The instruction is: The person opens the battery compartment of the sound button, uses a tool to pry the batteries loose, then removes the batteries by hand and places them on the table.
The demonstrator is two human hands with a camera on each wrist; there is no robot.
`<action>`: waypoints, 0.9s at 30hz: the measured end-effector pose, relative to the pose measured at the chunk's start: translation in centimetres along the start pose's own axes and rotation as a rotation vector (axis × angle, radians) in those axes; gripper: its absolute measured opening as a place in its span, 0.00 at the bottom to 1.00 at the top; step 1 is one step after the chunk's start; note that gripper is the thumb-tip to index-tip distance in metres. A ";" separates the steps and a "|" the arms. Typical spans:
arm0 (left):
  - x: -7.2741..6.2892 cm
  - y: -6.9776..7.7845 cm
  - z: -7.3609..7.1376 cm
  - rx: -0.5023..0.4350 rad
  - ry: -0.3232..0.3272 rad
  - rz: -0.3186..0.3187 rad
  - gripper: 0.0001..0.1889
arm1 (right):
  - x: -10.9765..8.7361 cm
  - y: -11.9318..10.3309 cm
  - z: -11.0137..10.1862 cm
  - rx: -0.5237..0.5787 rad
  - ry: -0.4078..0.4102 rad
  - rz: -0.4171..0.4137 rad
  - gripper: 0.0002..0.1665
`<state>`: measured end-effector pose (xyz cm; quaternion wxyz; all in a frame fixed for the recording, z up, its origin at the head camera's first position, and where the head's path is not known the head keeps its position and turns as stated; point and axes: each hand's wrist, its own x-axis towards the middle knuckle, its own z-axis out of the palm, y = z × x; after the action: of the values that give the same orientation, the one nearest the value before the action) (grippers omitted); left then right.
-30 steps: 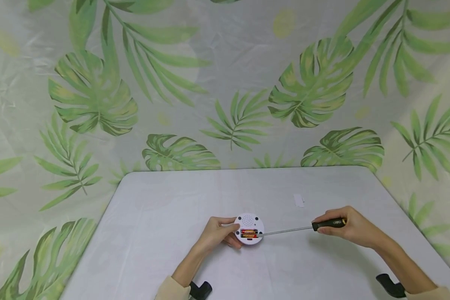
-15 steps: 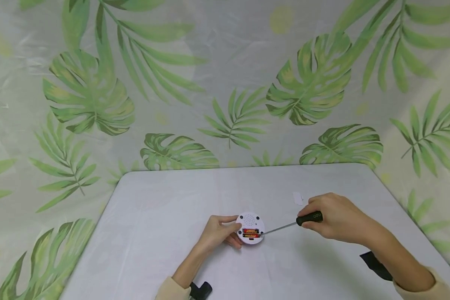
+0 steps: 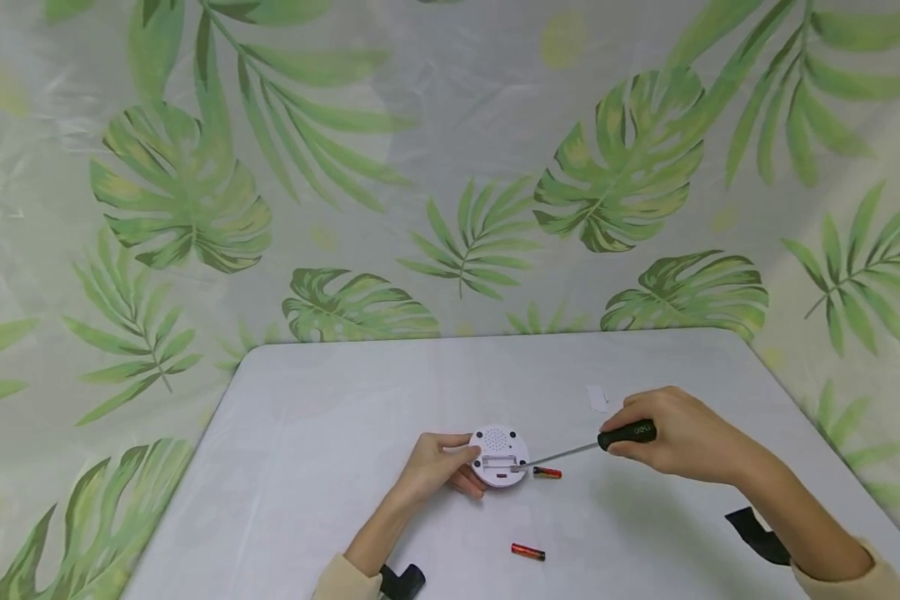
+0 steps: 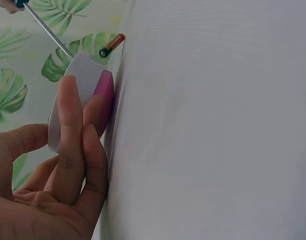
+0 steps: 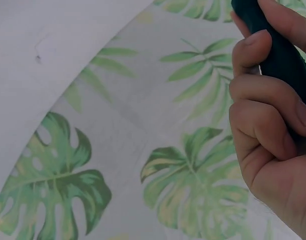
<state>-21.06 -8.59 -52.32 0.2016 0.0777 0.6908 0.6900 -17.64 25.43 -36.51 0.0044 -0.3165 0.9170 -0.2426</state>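
My left hand (image 3: 438,467) grips the left edge of a round white device (image 3: 499,442), thumb on top and fingers beneath. A pink part (image 4: 105,97) shows on its underside in the left wrist view. The battery compartment (image 3: 499,462) in its face is bare. My right hand (image 3: 678,433) holds a screwdriver by its dark handle (image 3: 627,435), fingers curled round it. The screwdriver's thin shaft (image 3: 566,455) reaches left, its tip at the compartment's right end. One red and black battery (image 3: 547,472) is just right of the device; another battery (image 3: 528,552) lies on the table nearer me.
A small white piece (image 3: 597,398) lies on the white table (image 3: 345,400) behind the screwdriver. Black wrist straps (image 3: 402,581) sit at both forearms. A leaf-patterned cloth (image 3: 465,167) hangs behind the table.
Both batteries have come out of the device's compartment to the right and toward me. My right hand moved left and up with the screwdriver, now more steeply tilted. My left hand stays nearly still.
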 end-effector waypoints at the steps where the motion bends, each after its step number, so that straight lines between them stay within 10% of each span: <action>1: 0.0 -0.1 0.0 -0.001 0.001 -0.005 0.28 | -0.2 0.2 0.0 0.005 0.006 -0.001 0.09; 18: 0.1 -0.1 -0.1 0.019 -0.030 -0.016 0.30 | -2.7 2.6 0.6 0.153 0.119 0.033 0.12; 27: 0.1 0.0 -0.1 0.028 -0.031 -0.025 0.30 | -3.7 3.6 1.2 0.224 0.147 0.253 0.12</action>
<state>-21.20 -8.65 -52.37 0.2199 0.0827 0.6982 0.6762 -16.59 29.54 -39.68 0.0030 -0.1777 0.9145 -0.3634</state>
